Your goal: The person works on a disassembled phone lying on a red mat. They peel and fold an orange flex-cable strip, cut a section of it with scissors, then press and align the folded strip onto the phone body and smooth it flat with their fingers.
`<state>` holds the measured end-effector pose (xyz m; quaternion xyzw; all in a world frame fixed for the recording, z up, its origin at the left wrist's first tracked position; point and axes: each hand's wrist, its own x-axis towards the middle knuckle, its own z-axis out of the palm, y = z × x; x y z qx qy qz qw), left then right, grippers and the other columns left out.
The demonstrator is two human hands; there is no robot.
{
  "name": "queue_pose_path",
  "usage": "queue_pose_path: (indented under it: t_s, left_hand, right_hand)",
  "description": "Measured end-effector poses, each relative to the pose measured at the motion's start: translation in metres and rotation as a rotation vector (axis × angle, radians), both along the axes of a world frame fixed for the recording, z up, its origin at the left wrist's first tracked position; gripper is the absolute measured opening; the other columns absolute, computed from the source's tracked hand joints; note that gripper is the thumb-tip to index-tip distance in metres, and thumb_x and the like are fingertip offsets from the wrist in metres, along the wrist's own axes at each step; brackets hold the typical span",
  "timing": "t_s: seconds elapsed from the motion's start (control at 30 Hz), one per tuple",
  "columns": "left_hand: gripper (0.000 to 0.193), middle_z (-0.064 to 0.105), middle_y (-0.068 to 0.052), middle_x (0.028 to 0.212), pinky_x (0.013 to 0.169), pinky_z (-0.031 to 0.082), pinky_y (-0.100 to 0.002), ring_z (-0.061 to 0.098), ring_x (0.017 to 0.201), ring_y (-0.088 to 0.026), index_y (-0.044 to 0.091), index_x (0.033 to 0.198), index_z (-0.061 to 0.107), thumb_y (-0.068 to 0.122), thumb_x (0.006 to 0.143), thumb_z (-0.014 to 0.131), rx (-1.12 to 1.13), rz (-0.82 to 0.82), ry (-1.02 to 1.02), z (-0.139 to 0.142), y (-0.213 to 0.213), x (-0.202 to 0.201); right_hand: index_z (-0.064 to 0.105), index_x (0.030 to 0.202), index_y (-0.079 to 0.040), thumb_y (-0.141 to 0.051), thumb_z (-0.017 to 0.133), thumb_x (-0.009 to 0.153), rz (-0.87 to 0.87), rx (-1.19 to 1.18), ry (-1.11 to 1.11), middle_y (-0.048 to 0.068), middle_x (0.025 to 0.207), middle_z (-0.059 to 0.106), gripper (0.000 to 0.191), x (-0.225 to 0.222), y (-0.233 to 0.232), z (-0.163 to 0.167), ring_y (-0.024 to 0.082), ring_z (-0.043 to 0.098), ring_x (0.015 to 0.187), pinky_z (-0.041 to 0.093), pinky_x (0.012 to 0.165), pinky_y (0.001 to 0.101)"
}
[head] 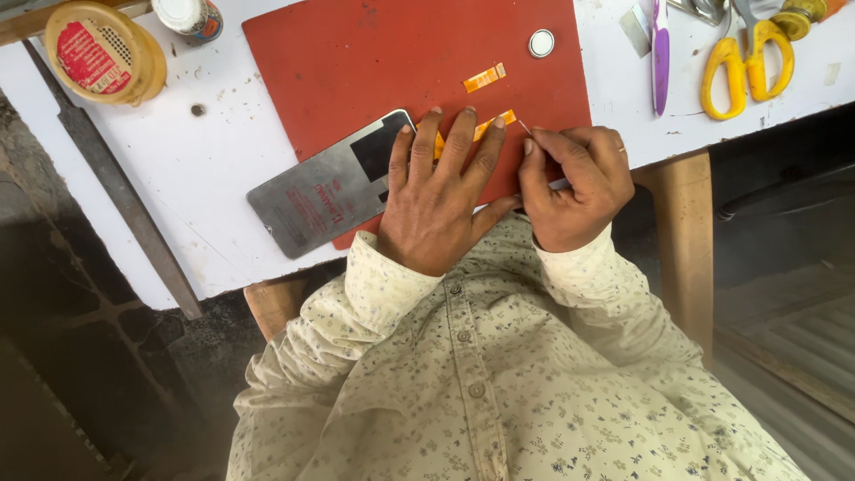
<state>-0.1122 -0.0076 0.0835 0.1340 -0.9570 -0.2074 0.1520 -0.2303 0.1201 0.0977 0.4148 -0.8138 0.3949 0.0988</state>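
My left hand (436, 196) lies flat, fingers spread, pinning the thin orange strip (485, 126) on the red mat (374, 53), while my right hand (570, 183) pinches a fine tool; the strip looks light, flimsy, best held by its edges.

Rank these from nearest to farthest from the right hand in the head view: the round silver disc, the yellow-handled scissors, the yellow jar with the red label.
From the right hand:
1. Round silver disc, straight up the red mat, near its top edge.
2. Yellow-handled scissors, up and out at the table's top right.
3. Yellow jar with the red label, far across at the top left corner.
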Motion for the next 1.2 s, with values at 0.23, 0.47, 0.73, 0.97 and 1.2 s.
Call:
queue_pose_path:
  t_s: [0.23,0.47,0.73,0.97,1.2]
  left_hand:
    - [0.079,0.044,-0.014,0.149,0.116,0.034,-0.062,0.039,0.141,-0.039,0.012,0.152,0.050,0.054,0.091,0.075,0.012,-0.002,-0.019,0.002,0.001,0.000]
    - [0.080,0.045,-0.012,0.149,0.116,0.034,-0.062,0.041,0.141,-0.038,0.014,0.153,0.049,0.053,0.088,0.077,0.009,0.020,-0.019,0.002,0.002,0.000]
    - [0.073,0.044,-0.014,0.149,0.115,0.035,-0.063,0.040,0.140,-0.040,0.013,0.152,0.050,0.049,0.093,0.072,0.007,0.007,-0.006,0.001,0.001,0.001]
    - [0.072,0.043,-0.014,0.149,0.115,0.036,-0.063,0.040,0.140,-0.040,0.012,0.153,0.050,0.049,0.094,0.071,-0.003,-0.001,-0.009,0.002,0.001,0.001]
    - [0.073,0.043,-0.015,0.149,0.115,0.035,-0.063,0.040,0.140,-0.041,0.012,0.153,0.049,0.050,0.094,0.071,0.004,-0.003,-0.016,0.003,0.001,0.002]
  right_hand:
    - [0.072,0.100,0.000,0.007,0.075,0.087,0.034,-0.003,0.064,0.007,0.080,0.064,0.015,-0.010,-0.003,-0.008,0.022,0.059,0.074,0.048,0.061,0.0314]
    - [0.071,0.096,0.000,0.007,0.074,0.085,0.078,0.011,0.054,0.007,0.079,0.066,0.013,-0.012,-0.004,-0.012,0.021,0.061,0.070,0.049,0.064,0.0321]
    - [0.070,0.094,-0.001,0.007,0.076,0.084,0.090,0.014,0.077,0.006,0.075,0.063,0.014,-0.012,-0.008,-0.010,0.020,0.059,0.066,0.047,0.063,0.0329]
    - [0.070,0.094,-0.001,0.008,0.076,0.084,0.080,0.034,0.093,0.005,0.073,0.062,0.014,-0.011,-0.010,-0.007,0.020,0.057,0.065,0.045,0.063,0.0333]
    - [0.070,0.094,0.000,0.009,0.075,0.085,0.075,0.023,0.043,0.005,0.072,0.062,0.013,-0.009,-0.013,-0.004,0.018,0.056,0.062,0.045,0.061,0.0323]
